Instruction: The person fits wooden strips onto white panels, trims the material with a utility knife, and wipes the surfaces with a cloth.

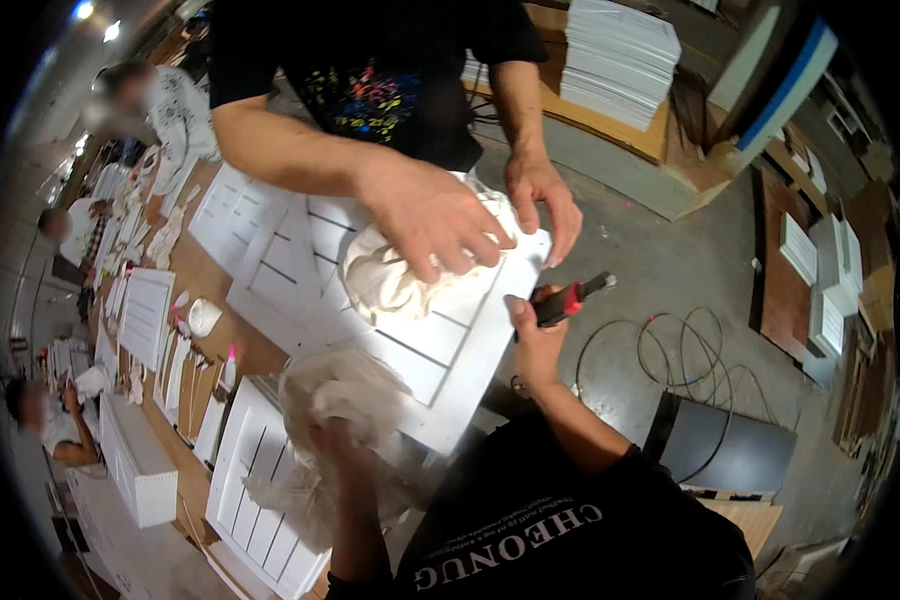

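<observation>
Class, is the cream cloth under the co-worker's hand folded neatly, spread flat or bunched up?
Bunched up: the cream cloth sits in a heap of loose creases on the white panel.

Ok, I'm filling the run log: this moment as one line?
left hand: at pale cloth, grip unclear | right hand: gripping red-and-black tool | co-worker's hand: on white cloth over white panel

This looks like a furniture workshop: slotted white panels (425,365) lie along a cluttered bench (253,335) with several people (182,110) beside it, a white stack (622,60) stands behind, and a thin hose (641,345) loops across the grey floor (620,265).
</observation>
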### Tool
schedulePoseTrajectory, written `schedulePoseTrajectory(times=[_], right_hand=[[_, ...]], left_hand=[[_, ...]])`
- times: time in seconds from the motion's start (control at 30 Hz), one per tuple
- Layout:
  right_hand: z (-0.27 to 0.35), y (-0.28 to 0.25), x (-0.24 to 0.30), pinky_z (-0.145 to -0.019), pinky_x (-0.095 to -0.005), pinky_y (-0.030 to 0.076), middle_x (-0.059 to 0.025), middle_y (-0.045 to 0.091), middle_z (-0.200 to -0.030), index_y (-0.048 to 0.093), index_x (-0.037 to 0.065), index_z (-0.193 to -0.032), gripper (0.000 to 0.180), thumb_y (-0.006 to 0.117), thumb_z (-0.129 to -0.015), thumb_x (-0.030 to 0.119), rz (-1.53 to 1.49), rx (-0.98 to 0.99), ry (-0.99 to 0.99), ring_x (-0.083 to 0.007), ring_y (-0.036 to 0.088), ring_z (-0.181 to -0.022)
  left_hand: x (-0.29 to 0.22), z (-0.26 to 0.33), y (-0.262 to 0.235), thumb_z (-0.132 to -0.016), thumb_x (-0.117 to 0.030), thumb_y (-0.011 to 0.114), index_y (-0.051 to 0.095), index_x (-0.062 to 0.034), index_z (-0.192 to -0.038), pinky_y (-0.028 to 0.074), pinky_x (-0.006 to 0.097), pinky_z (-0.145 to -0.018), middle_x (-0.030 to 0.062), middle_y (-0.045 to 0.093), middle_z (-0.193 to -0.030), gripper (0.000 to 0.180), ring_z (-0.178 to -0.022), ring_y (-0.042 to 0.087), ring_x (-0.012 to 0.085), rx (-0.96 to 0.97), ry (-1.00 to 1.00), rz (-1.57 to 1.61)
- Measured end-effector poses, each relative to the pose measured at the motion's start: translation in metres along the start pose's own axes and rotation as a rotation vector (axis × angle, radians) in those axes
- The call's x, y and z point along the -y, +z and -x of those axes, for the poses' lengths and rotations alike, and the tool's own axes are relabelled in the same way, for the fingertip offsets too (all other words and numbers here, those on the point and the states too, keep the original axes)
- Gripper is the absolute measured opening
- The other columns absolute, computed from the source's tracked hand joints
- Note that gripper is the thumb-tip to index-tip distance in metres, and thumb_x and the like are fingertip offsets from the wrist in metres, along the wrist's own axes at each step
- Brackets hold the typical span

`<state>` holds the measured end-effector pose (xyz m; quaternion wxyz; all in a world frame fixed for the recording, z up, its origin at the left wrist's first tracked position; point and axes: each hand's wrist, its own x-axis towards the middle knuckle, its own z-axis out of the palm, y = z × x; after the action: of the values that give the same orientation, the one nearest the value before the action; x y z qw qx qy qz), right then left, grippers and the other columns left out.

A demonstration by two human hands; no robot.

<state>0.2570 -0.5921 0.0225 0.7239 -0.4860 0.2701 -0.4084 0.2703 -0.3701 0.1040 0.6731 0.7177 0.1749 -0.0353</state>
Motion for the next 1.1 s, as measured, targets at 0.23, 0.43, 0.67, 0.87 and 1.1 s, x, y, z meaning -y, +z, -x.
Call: schedulePoseTrajectory(times=[0.23,0.43,0.67,0.87,1.1], right_hand=[[0.003,0.004,0.002,-0.052,-0.0201,0.030,0.0052,0.033,-0.074,0.036,0.011,-0.080,0.032,0.068,-0.080,0.016,-0.098,0.055,-0.001,-0.0053,0.033,-0.061],[0.001,-0.002,0.000,-0.060,-0.0195,0.032,0.0053,0.037,-0.077,0.044,0.009,-0.090,0.029,0.068,-0.080,0.020,0.043,0.015,-0.014,-0.0053,0.035,-0.066],[-0.002,-0.007,-0.010,-0.060,-0.0220,0.036,0.0047,0.042,-0.076,0.045,0.009,-0.086,0.024,0.068,-0.080,0.013,-0.013,0.025,-0.026,-0.0056,0.040,-0.067],[-0.001,-0.003,-0.014,-0.063,-0.0211,0.038,0.0042,0.045,-0.080,0.047,0.009,-0.090,0.024,0.069,-0.080,0.015,-0.038,-0.004,-0.030,-0.0057,0.043,-0.071],[-0.009,-0.015,-0.029,-0.058,-0.0202,0.032,0.0047,0.040,-0.079,0.045,0.010,-0.088,0.030,0.072,-0.078,0.019,-0.002,-0.002,-0.110,-0.0049,0.037,-0.068]], left_hand=[[0.027,-0.007,0.000,-0.072,-0.008,0.058,0.050,0.0034,-0.114,0.036,0.044,-0.095,0.0192,0.055,-0.112,0.045,-0.108,0.050,0.0348,0.319,0.928,-0.535],[0.015,0.002,0.010,-0.063,-0.004,0.057,0.052,-0.0010,-0.102,0.041,0.044,-0.083,0.0176,0.059,-0.095,0.039,-0.087,0.057,0.0354,0.605,1.073,-0.669],[0.004,-0.052,0.011,-0.063,-0.011,0.061,0.054,-0.0028,-0.090,0.040,0.044,-0.074,0.0159,0.056,-0.086,0.028,-0.081,0.053,0.0367,0.180,1.223,-0.750],[0.001,-0.002,0.050,-0.068,-0.012,0.062,0.055,-0.0017,-0.094,0.043,0.042,-0.074,0.0155,0.056,-0.085,0.029,-0.081,0.055,0.0325,0.404,1.125,-0.701],[-0.018,-0.071,-0.026,-0.079,-0.012,0.064,0.056,0.0027,-0.099,0.048,0.042,-0.075,0.0180,0.061,-0.093,0.027,-0.086,0.059,0.0323,0.050,0.833,-0.211]])
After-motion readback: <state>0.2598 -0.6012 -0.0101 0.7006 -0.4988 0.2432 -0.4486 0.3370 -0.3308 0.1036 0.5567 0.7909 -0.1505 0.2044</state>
